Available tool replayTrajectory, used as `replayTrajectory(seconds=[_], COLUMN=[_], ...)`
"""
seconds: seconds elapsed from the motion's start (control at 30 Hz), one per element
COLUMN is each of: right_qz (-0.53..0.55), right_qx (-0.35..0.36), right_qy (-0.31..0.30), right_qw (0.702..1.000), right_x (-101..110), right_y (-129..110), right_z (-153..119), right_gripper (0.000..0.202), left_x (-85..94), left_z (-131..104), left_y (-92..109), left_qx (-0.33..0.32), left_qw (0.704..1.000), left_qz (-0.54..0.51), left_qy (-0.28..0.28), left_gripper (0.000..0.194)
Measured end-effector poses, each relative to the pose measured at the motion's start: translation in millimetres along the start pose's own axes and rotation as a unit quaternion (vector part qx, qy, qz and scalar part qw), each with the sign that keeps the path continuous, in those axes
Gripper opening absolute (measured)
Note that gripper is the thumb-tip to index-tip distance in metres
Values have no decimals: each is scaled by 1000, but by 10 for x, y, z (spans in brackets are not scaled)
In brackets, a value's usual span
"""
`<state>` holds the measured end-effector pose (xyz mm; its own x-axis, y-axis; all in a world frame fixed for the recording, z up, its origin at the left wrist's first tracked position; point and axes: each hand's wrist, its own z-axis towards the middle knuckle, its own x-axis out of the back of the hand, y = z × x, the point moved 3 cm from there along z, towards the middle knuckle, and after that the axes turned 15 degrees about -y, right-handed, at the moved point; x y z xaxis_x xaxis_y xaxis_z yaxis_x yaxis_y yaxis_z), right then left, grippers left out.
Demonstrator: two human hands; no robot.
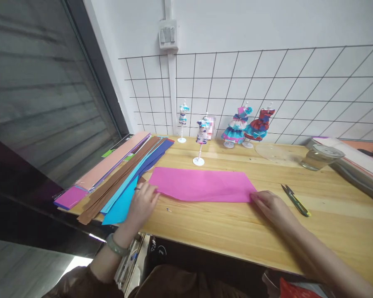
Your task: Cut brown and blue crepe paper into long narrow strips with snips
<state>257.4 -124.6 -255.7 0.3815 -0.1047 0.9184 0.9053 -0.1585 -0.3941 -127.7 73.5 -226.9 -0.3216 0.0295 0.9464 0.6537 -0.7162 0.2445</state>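
Note:
A long pink sheet of paper lies across the wooden table before me. My left hand pinches its near left corner, a ring on one finger and a bangle at the wrist. At the near right corner, my right hand grips the sheet between thumb and fingers. The near edge bows slightly between the two hands. Just behind the sheet stands a small dress form in a white, patterned outfit. Yellow-handled thread snips rest to the right of my right hand.
Strips of brown paper, blue paper and peach paper are stacked at left. Small dressed forms stand along the back by the wire grid. A lidded clear container sits at right, beside more sheets.

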Motion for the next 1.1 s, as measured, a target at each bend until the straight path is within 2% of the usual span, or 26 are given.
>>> replayTrajectory(seconds=[0.1,0.2,0.43,0.6,0.67,0.7,0.73,0.8,0.87,0.93,1.0,1.1], right_qz=[90,135,133,107,71,46,4,-57,-85,-105,-138,-202], right_qx=[-101,-172,-210,-212,-172,-135,-69,87,177,200,187,154], right_qy=[3,41,115,189,224,234,239,164,36,-18,-15,3], right_qw=[991,975,962,953,957,962,969,981,980,974,972,967], right_x=[76,184,341,499,526,511,474,295,49,-132,-214,-182], right_y=[35,77,184,194,46,-72,-225,-551,-786,-879,-846,-696], right_z=[138,318,764,862,789,729,659,513,382,302,302,405], right_gripper=[41,41,39,39,43,47,46,35,28,26,24,23], left_x=[-126,-235,-262,-282,-304,-315,-324,-345,-363,-361,-330,-233], left_z=[-177,-232,-99,-110,-126,-134,-141,-150,-152,-148,-151,-208], left_y=[299,378,326,337,296,273,251,228,229,246,277,344], left_qx=[-55,-91,-61,-58,-42,-32,-22,-11,-5,5,12,1], left_qw=[996,988,981,983,987,989,990,992,992,991,990,982], left_qz=[-22,-67,-75,-62,-64,-64,-62,-54,-46,-42,-46,-85], left_qy=[-62,-105,-165,-164,-144,-132,-122,-115,-120,-124,-130,-167], left_gripper=[14,15,15,18,12,10,9,11,13,14,15,18])
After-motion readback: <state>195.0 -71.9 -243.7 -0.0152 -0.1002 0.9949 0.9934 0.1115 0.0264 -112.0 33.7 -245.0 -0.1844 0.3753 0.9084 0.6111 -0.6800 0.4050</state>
